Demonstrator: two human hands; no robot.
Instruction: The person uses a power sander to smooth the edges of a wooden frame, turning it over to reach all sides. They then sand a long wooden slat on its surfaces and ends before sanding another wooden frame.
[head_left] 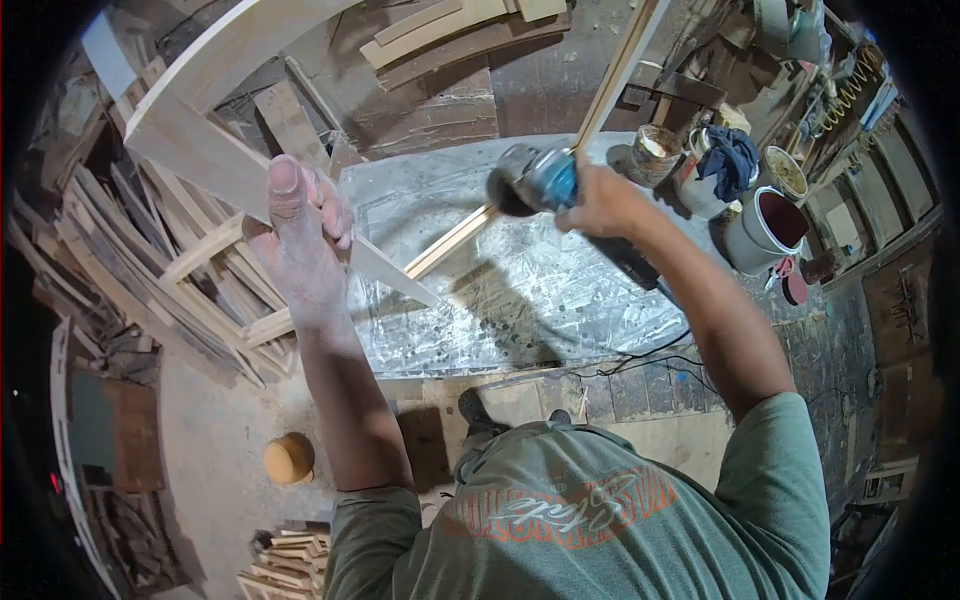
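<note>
My left hand (305, 240), pale with dust, is closed on the lower board of a curved wooden frame (205, 150), its thumb pointing up. The frame rises to the upper left, and a tapering end of the board extends past my fingers over the table (600, 320). In my right hand (605, 205) is an angle grinder (550, 182) with a teal body and a grey head. The head is beside a long wooden bar (455, 240) that crosses the table diagonally; contact between them cannot be made out. A dark cord trails from the grinder side.
Paint tubs (655, 155) and a white bucket (768, 230) stand at the right, with a dark cloth (728, 160) on one container. Curved wooden pieces (130, 270) are stacked at left. A yellow rounded object (288, 458) sits on the floor.
</note>
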